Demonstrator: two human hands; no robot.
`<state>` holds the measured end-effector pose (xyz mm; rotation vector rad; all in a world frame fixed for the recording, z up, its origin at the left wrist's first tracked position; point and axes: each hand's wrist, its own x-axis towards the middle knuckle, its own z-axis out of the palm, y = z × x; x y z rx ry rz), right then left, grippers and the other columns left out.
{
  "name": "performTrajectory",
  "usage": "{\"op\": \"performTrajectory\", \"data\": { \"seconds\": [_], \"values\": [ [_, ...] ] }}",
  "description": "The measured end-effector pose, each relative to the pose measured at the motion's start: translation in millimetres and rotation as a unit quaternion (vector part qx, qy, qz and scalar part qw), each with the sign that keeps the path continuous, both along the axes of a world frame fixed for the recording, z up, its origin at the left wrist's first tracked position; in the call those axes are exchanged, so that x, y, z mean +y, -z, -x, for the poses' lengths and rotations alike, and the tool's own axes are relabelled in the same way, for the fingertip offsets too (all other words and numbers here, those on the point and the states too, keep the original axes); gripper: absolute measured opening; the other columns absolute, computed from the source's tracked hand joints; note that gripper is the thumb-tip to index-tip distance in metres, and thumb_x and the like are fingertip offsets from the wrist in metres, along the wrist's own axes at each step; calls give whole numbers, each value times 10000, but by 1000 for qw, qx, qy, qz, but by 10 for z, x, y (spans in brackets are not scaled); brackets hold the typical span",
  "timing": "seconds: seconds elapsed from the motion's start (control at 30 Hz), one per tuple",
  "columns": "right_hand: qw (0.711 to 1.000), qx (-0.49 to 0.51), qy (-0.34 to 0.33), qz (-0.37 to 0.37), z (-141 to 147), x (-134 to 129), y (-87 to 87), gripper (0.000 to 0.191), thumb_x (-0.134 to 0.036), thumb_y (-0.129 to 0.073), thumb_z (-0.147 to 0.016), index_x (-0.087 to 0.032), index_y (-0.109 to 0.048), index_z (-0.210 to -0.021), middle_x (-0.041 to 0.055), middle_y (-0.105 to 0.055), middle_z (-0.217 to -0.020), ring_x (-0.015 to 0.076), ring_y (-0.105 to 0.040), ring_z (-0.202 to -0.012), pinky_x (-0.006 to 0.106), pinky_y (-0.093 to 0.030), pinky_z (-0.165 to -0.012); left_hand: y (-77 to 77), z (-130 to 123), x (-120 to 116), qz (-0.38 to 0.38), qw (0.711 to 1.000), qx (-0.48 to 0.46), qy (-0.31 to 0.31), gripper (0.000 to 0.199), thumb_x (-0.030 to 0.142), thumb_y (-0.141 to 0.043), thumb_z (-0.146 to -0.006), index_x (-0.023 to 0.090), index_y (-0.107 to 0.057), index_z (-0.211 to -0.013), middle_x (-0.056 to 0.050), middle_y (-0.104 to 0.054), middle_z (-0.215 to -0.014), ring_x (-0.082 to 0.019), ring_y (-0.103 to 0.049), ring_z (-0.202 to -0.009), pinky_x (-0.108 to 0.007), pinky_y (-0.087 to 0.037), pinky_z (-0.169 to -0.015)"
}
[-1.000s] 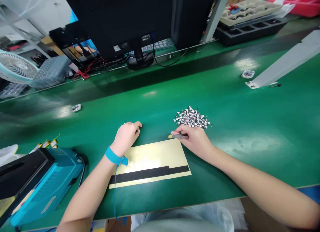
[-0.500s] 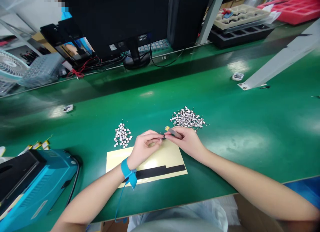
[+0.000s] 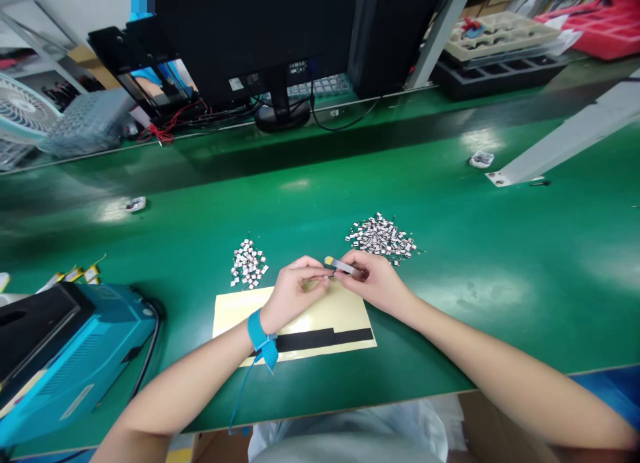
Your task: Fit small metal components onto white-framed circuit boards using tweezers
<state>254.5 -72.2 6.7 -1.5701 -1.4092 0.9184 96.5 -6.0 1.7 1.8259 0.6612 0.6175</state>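
My left hand (image 3: 297,291), with a blue wrist strap (image 3: 261,336), is closed in a pinch above the pale yellow sheet (image 3: 245,305). A tiny dark piece lies at its fingertips, too small to name. My right hand (image 3: 374,275) is closed around a flat grey tool with a yellow end (image 3: 345,267), its fingertips almost meeting the left ones. Black adhesive strips (image 3: 310,339) run along the sheet's near edge. Beyond the hands lie a smaller pile of small silvery parts (image 3: 249,263) at left and a larger pile (image 3: 383,238) at right.
A blue and black machine (image 3: 90,356) with a cable stands at left, near several yellow-taped parts (image 3: 75,274). A monitor (image 3: 250,43) stands at the back. A slanted grey post (image 3: 565,140) meets the green table at right, beside a small white cup (image 3: 481,159).
The view has shifted slightly. My two hands stay close together, and the grey tool has tilted a little, its yellow end moving left. Both piles look the same.
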Motion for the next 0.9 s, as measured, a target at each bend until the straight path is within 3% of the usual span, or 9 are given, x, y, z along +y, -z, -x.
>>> {"op": "performTrajectory", "data": {
  "seconds": [0.13,0.27,0.4,0.5,0.73,0.9],
  "values": [
    [1000,23,-5,19,-2,-1,-43,81,-230,-503,-685,-153,-510,-662,-47,-369,-520,71,-288,-451,201,-228,-430,6,8,-19,-37,999,16,-7,204,136,-564,-724,176,-653,-902,-49,-569,-821,-133,-554,-776,-254,-486,-709],
    [996,78,-25,42,-17,5,-54,132,-285,-506,-713,-158,-503,-676,-32,-414,-566,79,-309,-475,210,-239,-452,17,25,-18,-15,999,-15,-50,319,100,-567,-700,154,-574,-1015,-34,-581,-799,-106,-584,-709,-240,-509,-700],
    [986,146,-51,62,5,25,-46,190,-343,-536,-722,-155,-517,-702,4,-486,-679,107,-406,-584,226,-291,-520,0,26,2,-90,993,-26,-75,122,123,-586,-696,142,-633,-808,-42,-601,-788,-108,-585,-704,-221,-506,-655],
    [979,184,-53,65,44,37,-40,231,-379,-557,-717,-155,-509,-686,14,-507,-710,126,-446,-650,235,-325,-568,-19,18,5,-137,988,-26,-71,101,125,-589,-700,154,-652,-773,-36,-612,-762,-111,-577,-703,-217,-494,-640],
    [971,224,-57,61,91,38,-28,223,-367,-571,-713,-151,-523,-682,4,-500,-692,123,-448,-668,238,-329,-614,5,29,-43,-84,993,-57,-65,280,100,-570,-708,173,-599,-977,-32,-597,-808,-104,-604,-717,-226,-521,-712],
    [966,248,-50,57,114,32,-41,240,-375,-582,-709,-147,-514,-675,-13,-476,-650,104,-410,-629,224,-303,-597,25,38,-60,-82,992,-67,-66,335,75,-580,-700,196,-585,-1013,-24,-609,-806,-104,-602,-749,-220,-519,-730]
  ]
}}
